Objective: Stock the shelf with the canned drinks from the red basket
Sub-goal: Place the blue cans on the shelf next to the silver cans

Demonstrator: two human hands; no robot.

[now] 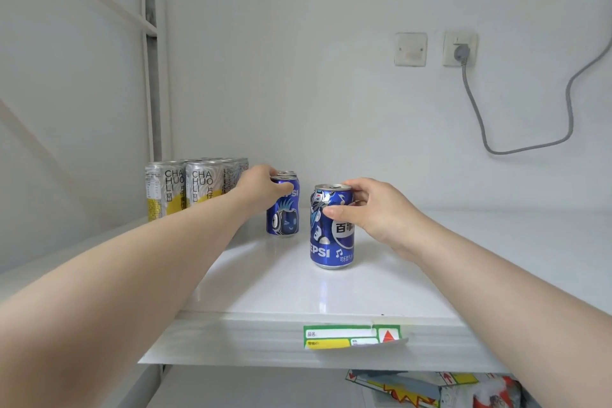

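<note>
Two blue Pepsi cans stand upright on the white shelf (265,288). My left hand (261,187) grips the top of the farther Pepsi can (283,219), which stands in front of another blue can (287,173) of which only the top shows. My right hand (374,209) holds the nearer Pepsi can (331,235) by its upper part, thumb on the front and fingers behind the rim. The red basket is out of view.
Several tall silver-and-yellow cans (180,190) stand in rows at the shelf's back left, beside a white upright post (155,93). A price label (354,336) hangs on the shelf's front edge. A wall socket with a grey cable (477,109) is behind on the right.
</note>
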